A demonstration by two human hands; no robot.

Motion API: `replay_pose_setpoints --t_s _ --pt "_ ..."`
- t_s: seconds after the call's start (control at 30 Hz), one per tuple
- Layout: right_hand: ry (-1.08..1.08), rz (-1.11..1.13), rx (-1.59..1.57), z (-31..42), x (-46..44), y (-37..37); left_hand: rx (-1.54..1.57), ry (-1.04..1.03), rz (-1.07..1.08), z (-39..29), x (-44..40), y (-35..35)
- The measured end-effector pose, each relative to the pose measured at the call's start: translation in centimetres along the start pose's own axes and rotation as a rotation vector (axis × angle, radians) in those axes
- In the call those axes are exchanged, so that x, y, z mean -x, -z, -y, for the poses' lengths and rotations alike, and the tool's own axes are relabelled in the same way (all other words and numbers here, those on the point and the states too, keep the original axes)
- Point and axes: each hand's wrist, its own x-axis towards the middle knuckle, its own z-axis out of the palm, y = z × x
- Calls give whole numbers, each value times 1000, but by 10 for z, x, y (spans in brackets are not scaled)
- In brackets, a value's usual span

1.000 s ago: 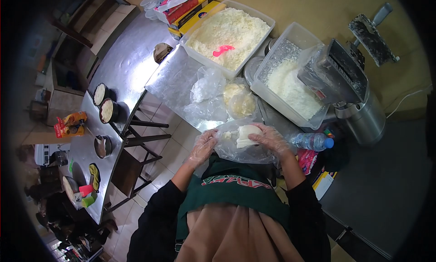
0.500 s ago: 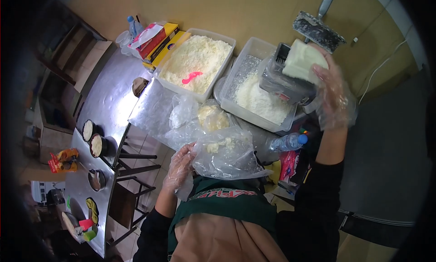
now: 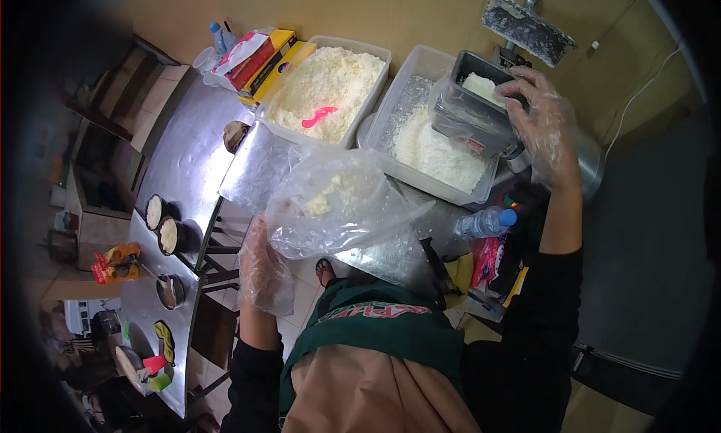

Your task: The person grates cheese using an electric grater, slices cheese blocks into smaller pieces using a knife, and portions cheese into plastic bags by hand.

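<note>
My left hand (image 3: pixel 263 264), in a clear plastic glove, grips the edge of a clear plastic bag (image 3: pixel 349 219). Pale crumbs (image 3: pixel 323 199) cling inside the bag. My right hand (image 3: pixel 542 117), gloved too, hovers at the rim of a grey grating machine's hopper (image 3: pixel 466 117), its fingers apart and curved, holding nothing. Down in that hopper rests a white block (image 3: pixel 482 86), like cheese, partly hidden by the wall. Above it stands the raised press plate (image 3: pixel 526 31), smeared white. Below the machine, a clear tub (image 3: pixel 402 170) holds a heap of white gratings (image 3: pixel 435 151).
Left of that tub stands another tub (image 3: pixel 384 72) of pale gratings with a pink scoop (image 3: pixel 319 117). Boxes (image 3: pixel 263 65) stand beside it. A water bottle (image 3: pixel 484 223) is near my right arm. Black bowls (image 3: pixel 171 236) sit on the steel table (image 3: pixel 176 144) at left.
The white block has gone from my right hand into the hopper, and those fingers have opened. My left hand has moved left and the bag has lifted off the foil-like surface.
</note>
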Motion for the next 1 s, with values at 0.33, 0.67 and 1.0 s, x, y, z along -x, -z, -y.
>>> replay_pose_setpoints --t_s 0.33,0.67,1.0 --pt "101 408 -373 85 53 -5 -26 -59 130 4 2 -24" --pt "89 435 -307 64 62 -35 8 52 266 -19 0 -65" --pt "-8 10 -40 43 -39 29 -335 -240 599 -131 -110 -185"
